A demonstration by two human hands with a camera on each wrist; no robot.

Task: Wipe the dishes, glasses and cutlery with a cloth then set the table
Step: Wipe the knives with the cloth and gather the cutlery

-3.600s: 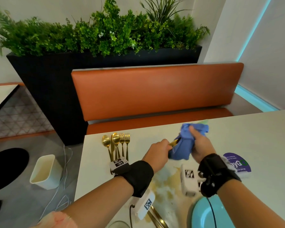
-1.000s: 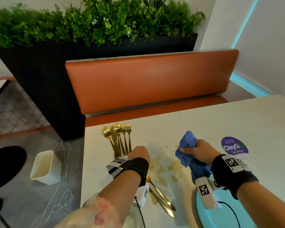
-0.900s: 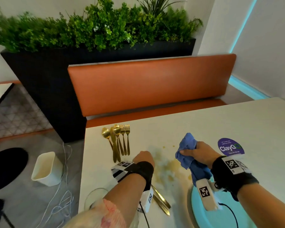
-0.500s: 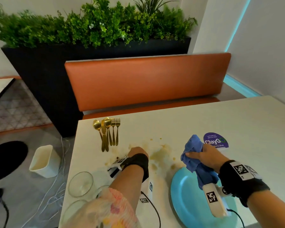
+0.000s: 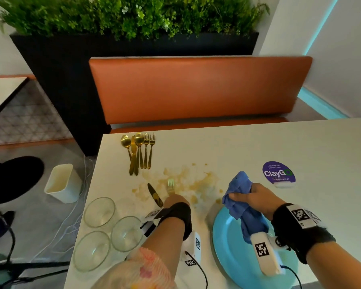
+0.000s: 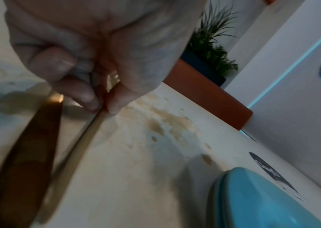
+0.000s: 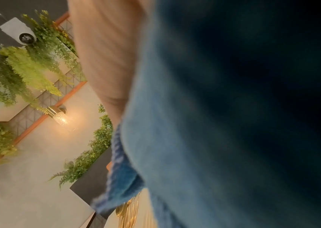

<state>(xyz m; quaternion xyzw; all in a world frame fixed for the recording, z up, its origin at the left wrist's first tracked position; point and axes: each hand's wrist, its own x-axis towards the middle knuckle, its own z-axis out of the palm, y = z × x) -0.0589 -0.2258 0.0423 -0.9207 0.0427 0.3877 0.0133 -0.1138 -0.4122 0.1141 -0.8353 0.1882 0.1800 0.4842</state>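
My left hand (image 5: 174,198) pinches the handle of a gold fork (image 5: 170,185) low over the stained table; its tines point away from me. In the left wrist view the fingertips (image 6: 89,100) close on the fork handle (image 6: 85,138). A gold knife (image 5: 154,195) lies just to the left of it. My right hand (image 5: 249,195) grips a bunched blue cloth (image 5: 239,197) above the far rim of a blue plate (image 5: 229,253). The cloth (image 7: 214,123) fills the right wrist view. A row of gold spoons, forks and a knife (image 5: 139,153) lies near the far left corner.
Three empty glasses (image 5: 99,211) (image 5: 126,233) (image 5: 91,250) stand near the table's left edge. Brown stains (image 5: 194,182) spread across the middle. A purple ClayGo sticker (image 5: 278,174) is at the right. A white bin (image 5: 61,182) and cables lie on the floor to the left.
My left hand drew back from the far cutlery row to the fork and knife nearer me and now pinches the fork. The right hand keeps the cloth, now above the plate.
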